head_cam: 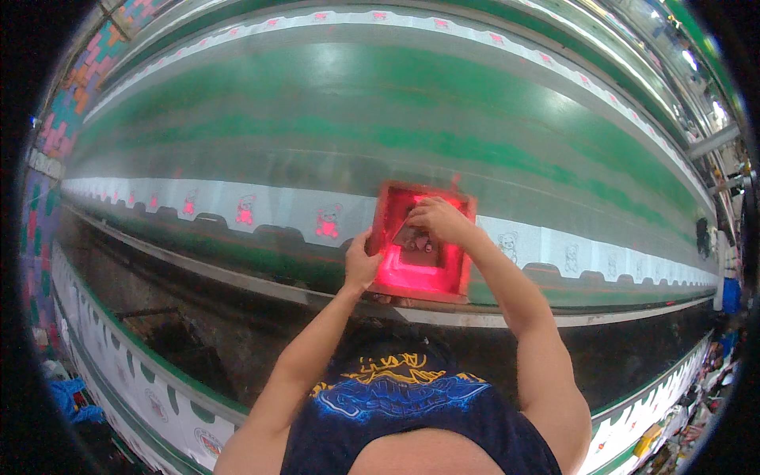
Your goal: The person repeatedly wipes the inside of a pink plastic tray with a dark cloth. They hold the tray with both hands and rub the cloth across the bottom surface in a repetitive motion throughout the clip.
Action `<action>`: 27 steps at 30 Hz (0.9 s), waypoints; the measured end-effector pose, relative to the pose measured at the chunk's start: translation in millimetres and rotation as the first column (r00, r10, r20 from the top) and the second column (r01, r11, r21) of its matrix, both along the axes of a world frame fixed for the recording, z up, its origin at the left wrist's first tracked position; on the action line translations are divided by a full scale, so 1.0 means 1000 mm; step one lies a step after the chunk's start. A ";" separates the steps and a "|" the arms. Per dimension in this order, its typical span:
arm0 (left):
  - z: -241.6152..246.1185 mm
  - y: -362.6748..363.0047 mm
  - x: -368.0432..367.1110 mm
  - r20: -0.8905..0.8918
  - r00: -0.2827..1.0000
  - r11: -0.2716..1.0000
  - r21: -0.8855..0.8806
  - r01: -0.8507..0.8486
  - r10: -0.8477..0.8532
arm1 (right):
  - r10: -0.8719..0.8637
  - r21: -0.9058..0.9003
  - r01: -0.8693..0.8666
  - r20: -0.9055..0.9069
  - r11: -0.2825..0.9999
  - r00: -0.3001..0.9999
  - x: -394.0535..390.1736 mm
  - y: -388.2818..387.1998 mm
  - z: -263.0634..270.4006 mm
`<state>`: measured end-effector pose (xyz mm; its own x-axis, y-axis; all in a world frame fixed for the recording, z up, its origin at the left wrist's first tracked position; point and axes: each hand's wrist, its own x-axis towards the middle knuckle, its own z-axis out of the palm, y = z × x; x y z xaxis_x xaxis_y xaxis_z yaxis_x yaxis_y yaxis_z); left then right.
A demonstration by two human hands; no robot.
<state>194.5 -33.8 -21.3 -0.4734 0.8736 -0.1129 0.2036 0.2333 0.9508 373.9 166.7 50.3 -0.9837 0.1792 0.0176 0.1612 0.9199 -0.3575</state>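
Note:
A wooden-framed printing screen [423,294] lies over the strip of white cut fabric pieces [284,217] on the long green table. Pinkish-red ink [409,279] coats its inside. My left hand [362,264] grips the left side of the frame. Inside the frame, my right hand [438,219] is closed on a small squeegee [406,235], mostly hidden by the fingers. To the left of the screen, the bear prints [327,221] have pinkish-red fill. On the right, the bear outlines [509,244] show no red.
The table's pale front rail [279,290] runs just before my body. Another strip of printed fabric [409,21] lies along the table's far side. Behind me stands another table with white printed pieces [178,424]. A patterned wall [59,124] closes off the left.

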 end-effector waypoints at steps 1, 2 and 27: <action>0.004 0.000 0.000 -0.004 1.000 1.000 -0.005 0.011 -0.011 | -0.074 0.009 0.074 0.021 0.997 0.997 0.013 -0.009 0.001; 0.008 0.000 0.000 -0.009 1.000 1.000 -0.010 0.022 -0.022 | -0.149 0.019 0.149 0.041 0.989 0.988 0.025 -0.020 0.001; 0.007 -0.004 0.009 0.002 1.000 0.998 0.049 0.029 -0.029 | -0.700 0.091 0.716 -0.160 0.692 0.697 0.034 -0.100 -0.022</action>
<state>203.6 -37.7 -14.2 -0.4479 0.8913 -0.0706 0.2068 0.1801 0.9617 408.1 67.1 28.2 -0.5560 0.8090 0.1909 0.7540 0.5875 -0.2937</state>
